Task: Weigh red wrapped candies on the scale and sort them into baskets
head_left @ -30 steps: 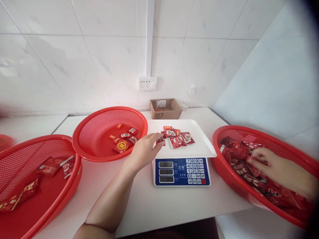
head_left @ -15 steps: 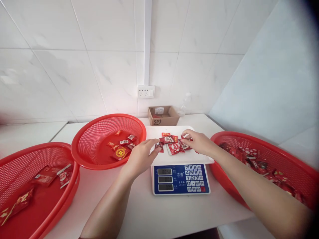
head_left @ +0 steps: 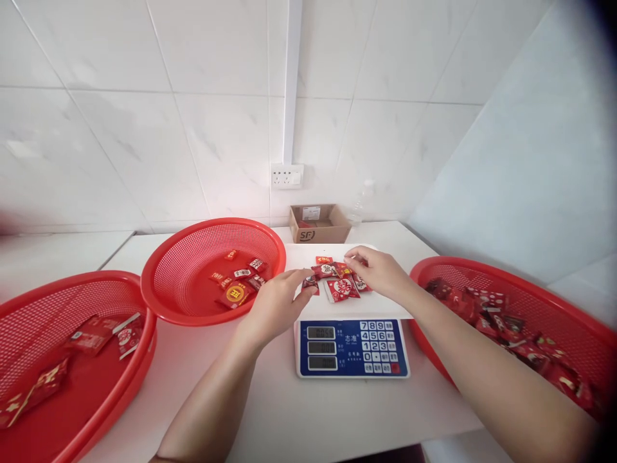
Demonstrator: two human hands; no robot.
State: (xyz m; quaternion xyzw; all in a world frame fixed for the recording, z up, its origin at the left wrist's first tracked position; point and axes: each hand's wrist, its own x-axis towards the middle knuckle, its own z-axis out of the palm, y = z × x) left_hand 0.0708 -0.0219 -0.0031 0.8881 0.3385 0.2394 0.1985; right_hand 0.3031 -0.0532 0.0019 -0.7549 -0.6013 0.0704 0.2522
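Note:
A blue-faced digital scale (head_left: 351, 347) with a white tray (head_left: 299, 257) holds several red candy packets (head_left: 337, 286). My left hand (head_left: 274, 305) rests at the tray's left edge, its fingers pinched on a small dark red packet (head_left: 310, 285). My right hand (head_left: 378, 270) reaches over the pile from the right, fingers curled onto the packets at the top of the heap. Both forearms stretch across the white table.
A round red mesh basket (head_left: 164, 270) with a few packets sits left of the scale. A larger red basket (head_left: 29, 302) lies at far left, another full of packets (head_left: 506, 276) at right. A small cardboard box (head_left: 318, 224) and a wall socket (head_left: 286, 175) are behind.
My right hand left the right basket and came over the pile on the scale tray. My left hand stayed at the tray's left edge on the small packet.

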